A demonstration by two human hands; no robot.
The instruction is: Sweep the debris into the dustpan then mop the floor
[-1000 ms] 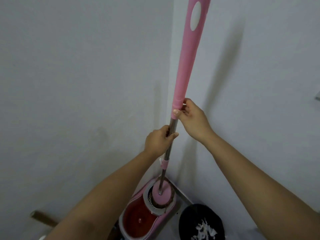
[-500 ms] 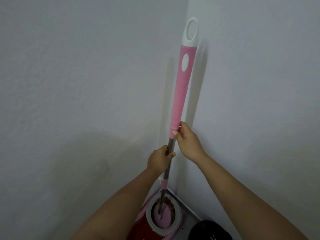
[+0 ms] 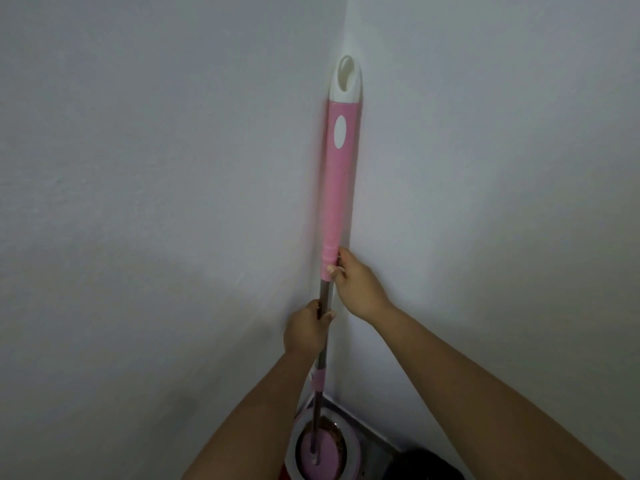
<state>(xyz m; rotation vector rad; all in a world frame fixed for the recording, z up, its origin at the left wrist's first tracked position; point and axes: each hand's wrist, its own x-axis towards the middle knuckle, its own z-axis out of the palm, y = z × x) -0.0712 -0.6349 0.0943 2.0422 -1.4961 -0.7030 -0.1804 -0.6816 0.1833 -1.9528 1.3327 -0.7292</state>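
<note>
A mop stands upright in a room corner. Its long pink handle [image 3: 339, 188] has a white looped cap at the top, and a thin metal shaft runs down from it. My right hand [image 3: 356, 285] grips the lower end of the pink handle. Just below, my left hand [image 3: 306, 329] is closed around the metal shaft. The pink round mop head [image 3: 323, 459] sits in the spinner basket of the mop bucket [image 3: 294, 445] at the bottom edge. The dustpan is not in view.
Two plain white walls meet in a corner right behind the mop handle. A dark round object [image 3: 429, 467] lies on the floor to the right of the bucket, mostly cut off by the frame edge.
The view has tilted upward, so the handle's white top is now well inside the frame and the bucket has slid to the bottom edge. Both hands keep their grips.
</note>
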